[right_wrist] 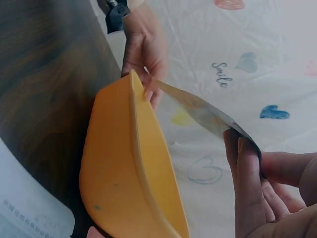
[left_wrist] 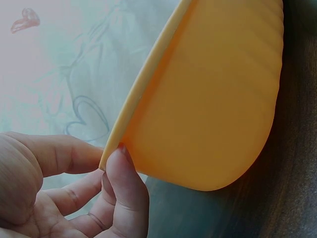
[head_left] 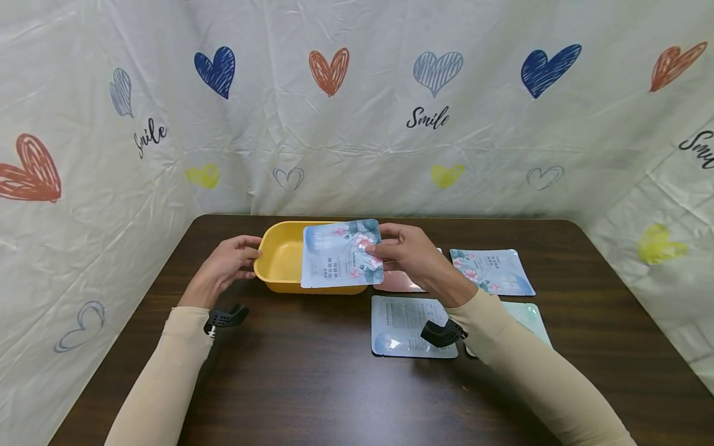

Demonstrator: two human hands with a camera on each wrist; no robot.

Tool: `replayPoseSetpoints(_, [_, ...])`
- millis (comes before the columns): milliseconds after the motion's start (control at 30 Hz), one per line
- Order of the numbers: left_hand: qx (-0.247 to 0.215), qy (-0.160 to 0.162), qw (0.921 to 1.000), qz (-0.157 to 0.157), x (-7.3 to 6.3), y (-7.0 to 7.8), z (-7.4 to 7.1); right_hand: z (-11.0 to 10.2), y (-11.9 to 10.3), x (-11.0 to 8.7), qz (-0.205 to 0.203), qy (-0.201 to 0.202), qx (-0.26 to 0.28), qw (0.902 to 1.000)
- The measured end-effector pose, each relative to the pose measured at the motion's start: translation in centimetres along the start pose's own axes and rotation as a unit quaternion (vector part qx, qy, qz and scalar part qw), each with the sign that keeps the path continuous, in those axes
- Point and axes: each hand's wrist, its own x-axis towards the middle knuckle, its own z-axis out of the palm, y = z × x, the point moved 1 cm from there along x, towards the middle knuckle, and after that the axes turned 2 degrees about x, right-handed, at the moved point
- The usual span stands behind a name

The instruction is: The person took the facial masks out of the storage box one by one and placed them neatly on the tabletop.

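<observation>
A yellow plastic basin [head_left: 281, 251] stands at the back of the table, left of centre. My left hand [head_left: 225, 263] pinches its left rim, with the thumb on one side and fingers on the other in the left wrist view. Over the basin's right part, my right hand [head_left: 415, 257] grips a light blue sheet mask packet [head_left: 334, 257] by its right edge, its flower print facing me. From the right wrist view the packet [right_wrist: 208, 111] appears nearly edge-on, tilted above the basin opening [right_wrist: 153, 163].
Right of the basin lie a pink packet [head_left: 398, 282], partly covered by my right hand, and a blue flowered packet [head_left: 496, 272]. Nearer me are a pale blue packet [head_left: 404, 322] and a green one [head_left: 527, 319], half hidden by my sleeve. A heart-printed cloth [head_left: 357, 136] hangs behind the table.
</observation>
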Motion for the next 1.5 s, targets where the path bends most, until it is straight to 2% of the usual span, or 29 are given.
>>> replayPoseSetpoints(200, [0.001, -0.001, 1.0, -0.001, 0.0, 0.0, 0.0, -1.1, 0.2, -1.3, 0.019, 0.006, -0.008, 0.9998])
replayPoseSetpoints(467, [-0.001, -0.003, 1.0, -0.003, -0.1, 0.2, 0.1, -2.3, 0.7, -2.8, 0.014, 0.011, -0.015, 0.9997])
replayPoseSetpoints(667, [-0.001, -0.003, 1.0, -0.002, -0.1, 0.2, 0.0, -3.3, 0.9, -4.2, 0.01, 0.025, -0.042, 0.9988])
replayPoseSetpoints(933, [-0.002, -0.004, 1.0, -0.007, -0.1, 0.1, -0.1, -4.5, 1.4, -6.3, 0.05, 0.043, -0.067, 0.9956])
replayPoseSetpoints(1067, [-0.002, -0.003, 1.0, -0.007, -0.1, 0.1, -0.1, -5.1, 1.6, -7.4, 0.042, 0.045, -0.087, 0.9944])
replayPoseSetpoints(1333, [-0.007, -0.004, 0.9999, -0.01, 0.0, 0.0, -0.1, -6.3, 2.2, -9.3, 0.045, 0.036, -0.074, 0.9956])
replayPoseSetpoints(1500, [-0.005, -0.004, 0.9999, -0.008, 0.0, 0.1, 0.0, -6.8, 3.0, -10.3, 0.069, 0.035, -0.071, 0.9944])
